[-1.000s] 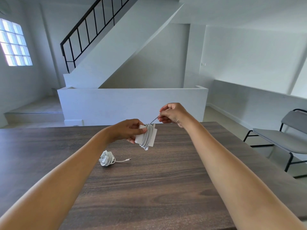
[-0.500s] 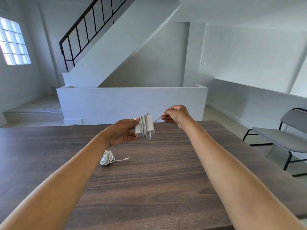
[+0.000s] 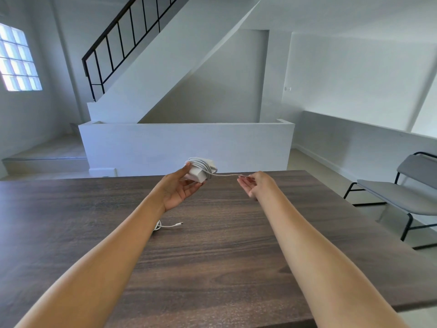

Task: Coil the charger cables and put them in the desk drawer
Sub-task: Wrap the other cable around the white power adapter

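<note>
My left hand (image 3: 177, 188) holds a white charger brick (image 3: 200, 169) above the far part of the dark wooden desk (image 3: 212, 256); white cable is wound around the brick. A short free length of that cable (image 3: 227, 175) runs right to my right hand (image 3: 256, 184), which pinches its end between thumb and fingertips, palm turned up. A second white cable (image 3: 165, 226), coiled, lies on the desk under my left forearm; only its edge and its plug end show. No drawer is in view.
A grey chair with a black frame (image 3: 406, 192) stands right of the desk. Behind the desk are a low white wall (image 3: 184, 145) and a staircase with a black railing (image 3: 118, 43).
My left hand has turned palm up and lifted the brick higher. My right hand has moved right, drawing the cable's free end out straighter. The coiled cable has slid under my forearm in view.
</note>
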Demonstrator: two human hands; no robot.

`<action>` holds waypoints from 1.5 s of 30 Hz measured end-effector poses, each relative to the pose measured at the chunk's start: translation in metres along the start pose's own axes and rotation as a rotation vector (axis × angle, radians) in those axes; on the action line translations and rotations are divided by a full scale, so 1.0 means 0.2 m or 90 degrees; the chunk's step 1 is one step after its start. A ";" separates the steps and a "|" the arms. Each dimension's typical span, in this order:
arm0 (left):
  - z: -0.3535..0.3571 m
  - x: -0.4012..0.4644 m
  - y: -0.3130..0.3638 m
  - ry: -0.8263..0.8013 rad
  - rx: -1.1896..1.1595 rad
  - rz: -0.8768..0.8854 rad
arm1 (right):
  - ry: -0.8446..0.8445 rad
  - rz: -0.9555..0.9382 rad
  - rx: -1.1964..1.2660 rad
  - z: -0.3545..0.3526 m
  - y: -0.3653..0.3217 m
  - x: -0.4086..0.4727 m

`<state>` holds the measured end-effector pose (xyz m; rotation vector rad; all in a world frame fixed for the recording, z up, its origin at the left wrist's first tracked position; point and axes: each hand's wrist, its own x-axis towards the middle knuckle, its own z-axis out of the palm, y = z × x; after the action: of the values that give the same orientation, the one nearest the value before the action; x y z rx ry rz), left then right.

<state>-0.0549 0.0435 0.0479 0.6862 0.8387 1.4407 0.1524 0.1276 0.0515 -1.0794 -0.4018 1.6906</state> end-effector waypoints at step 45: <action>0.11 0.05 0.00 0.080 -0.033 -0.139 | -0.393 -0.155 -0.194 0.04 0.08 -0.08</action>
<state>-0.0369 0.0562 0.0602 0.4532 0.9411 1.3128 0.1377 0.1096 0.0523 -0.6559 -1.1664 1.7476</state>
